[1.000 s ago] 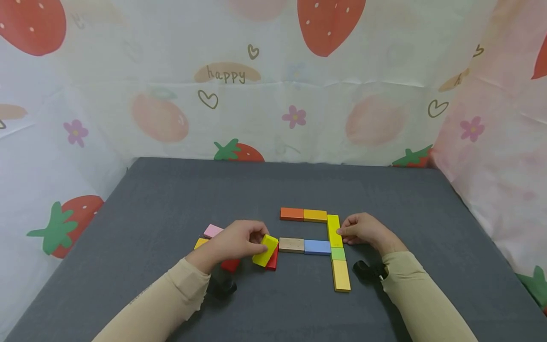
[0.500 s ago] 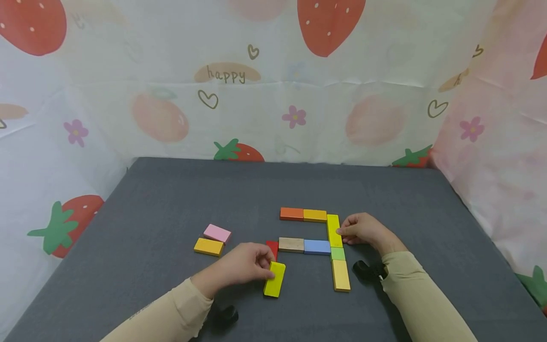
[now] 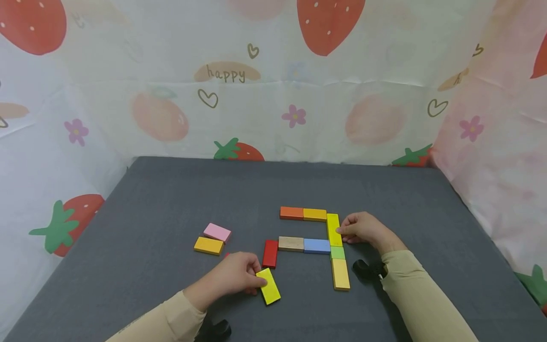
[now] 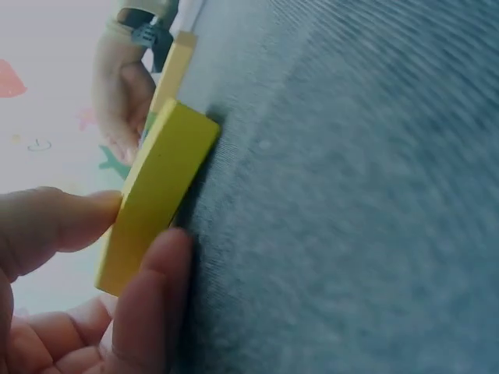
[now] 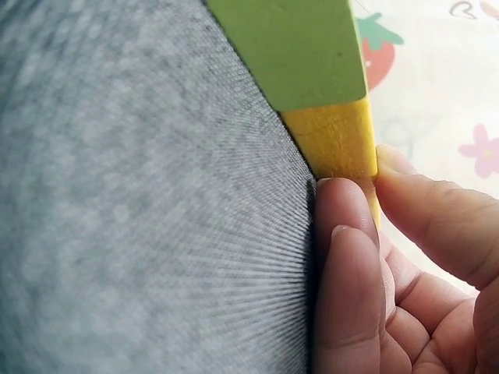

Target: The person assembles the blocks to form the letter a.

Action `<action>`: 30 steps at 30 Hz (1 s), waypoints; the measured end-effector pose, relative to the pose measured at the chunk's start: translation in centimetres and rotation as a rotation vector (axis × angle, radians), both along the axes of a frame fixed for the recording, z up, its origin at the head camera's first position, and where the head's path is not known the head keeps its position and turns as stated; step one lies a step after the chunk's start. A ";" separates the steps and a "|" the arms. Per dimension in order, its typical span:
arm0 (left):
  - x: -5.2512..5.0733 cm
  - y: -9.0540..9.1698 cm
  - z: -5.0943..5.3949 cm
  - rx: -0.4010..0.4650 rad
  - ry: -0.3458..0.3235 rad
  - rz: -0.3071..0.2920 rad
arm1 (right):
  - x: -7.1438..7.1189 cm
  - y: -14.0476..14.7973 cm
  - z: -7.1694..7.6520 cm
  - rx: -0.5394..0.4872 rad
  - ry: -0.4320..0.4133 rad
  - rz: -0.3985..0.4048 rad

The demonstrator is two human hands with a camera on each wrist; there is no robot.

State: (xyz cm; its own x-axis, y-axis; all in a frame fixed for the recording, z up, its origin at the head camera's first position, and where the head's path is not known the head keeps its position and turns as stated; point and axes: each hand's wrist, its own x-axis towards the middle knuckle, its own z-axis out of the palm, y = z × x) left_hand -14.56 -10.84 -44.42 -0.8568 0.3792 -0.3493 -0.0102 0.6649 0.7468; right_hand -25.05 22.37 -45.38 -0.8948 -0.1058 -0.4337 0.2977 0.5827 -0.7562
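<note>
My left hand (image 3: 232,276) pinches a yellow block (image 3: 270,290) between thumb and fingers, below a flat red block (image 3: 269,253). In the left wrist view, that yellow block (image 4: 160,191) is close to the cloth; whether it touches is unclear. My right hand (image 3: 368,232) holds the side of another yellow block (image 3: 333,225) in the laid-out shape, thumb on its upper edge. Below that block come a green block (image 3: 337,252) and a pale yellow one (image 3: 340,275). Leftward from this column run blue (image 3: 316,246) and natural wood (image 3: 291,244) blocks.
A pink block (image 3: 217,232) and an orange-yellow block (image 3: 208,245) lie loose at left. A red sliver shows behind my left hand. Orange-red (image 3: 291,213) and orange-yellow (image 3: 315,215) blocks form the top row. Grey cloth (image 3: 171,199) covers the table before a printed curtain.
My left hand has brought the yellow block down toward me from over the red block, then slightly left, turning it. The red block is now uncovered. My right hand stays put.
</note>
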 end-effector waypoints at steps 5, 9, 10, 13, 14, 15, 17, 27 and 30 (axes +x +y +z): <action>0.2 -0.1 0.0 -0.072 0.063 -0.022 | 0.0 0.1 0.0 0.000 0.000 0.001; 0.1 -0.1 0.1 -0.131 0.116 -0.091 | -0.1 0.1 0.1 -0.001 0.001 0.012; 0.1 -0.1 0.1 -0.147 0.131 -0.111 | 0.0 0.0 0.1 -0.003 0.000 0.005; 0.1 0.0 0.0 -0.167 0.152 -0.147 | 0.0 0.1 0.1 -0.001 0.002 0.008; 0.0 0.0 0.0 -0.172 0.157 -0.150 | 0.0 0.1 0.1 -0.002 0.002 0.008; 0.0 0.0 -0.1 -0.176 0.162 -0.151 | 0.0 0.1 0.1 -0.002 0.004 0.008; 0.1 0.1 -0.1 -0.178 0.176 -0.149 | 0.0 0.1 0.1 -0.002 0.005 0.010; 0.3 0.9 0.2 -0.194 0.197 -0.123 | 0.1 0.1 0.1 -0.009 0.012 0.021; 0.3 1.0 0.3 -0.194 0.205 -0.116 | 0.1 0.1 0.1 -0.008 0.014 0.024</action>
State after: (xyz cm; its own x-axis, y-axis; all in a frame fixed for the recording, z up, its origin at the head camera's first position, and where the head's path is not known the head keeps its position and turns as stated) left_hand -14.23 -9.87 -44.17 -0.8717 0.4219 -0.2492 0.2120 0.7832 0.5846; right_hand -24.98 22.44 -45.23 -0.8978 -0.1305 -0.4206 0.2736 0.5830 -0.7650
